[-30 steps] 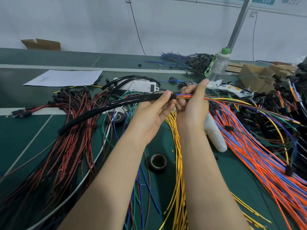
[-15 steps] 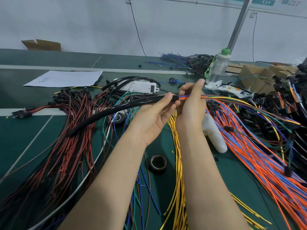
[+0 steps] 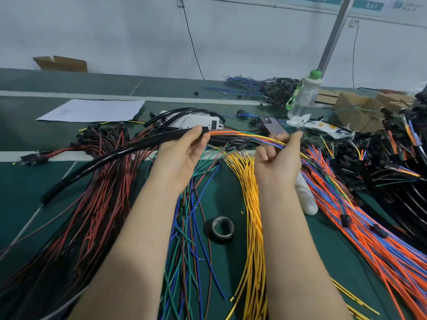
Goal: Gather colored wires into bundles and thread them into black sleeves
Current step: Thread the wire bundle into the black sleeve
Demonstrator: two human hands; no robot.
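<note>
Over green bench (image 3: 23,199), left fingers (image 3: 196,135) pinch black sleeve (image 3: 129,150), right fingers (image 3: 296,140) grip multicolored wires (image 3: 242,135).

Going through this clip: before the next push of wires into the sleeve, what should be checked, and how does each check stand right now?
1. Left hand grips the black sleeve at its mouth: ok.
2. Right hand pinches the wire bundle: ok.
3. Bundle runs between the hands without a sharp kink: ok.
4. Every strand sits inside the sleeve mouth: cannot tell.
5. Wire tips showing at the sleeve's far end: cannot tell, as it lies among the red wires.
</note>
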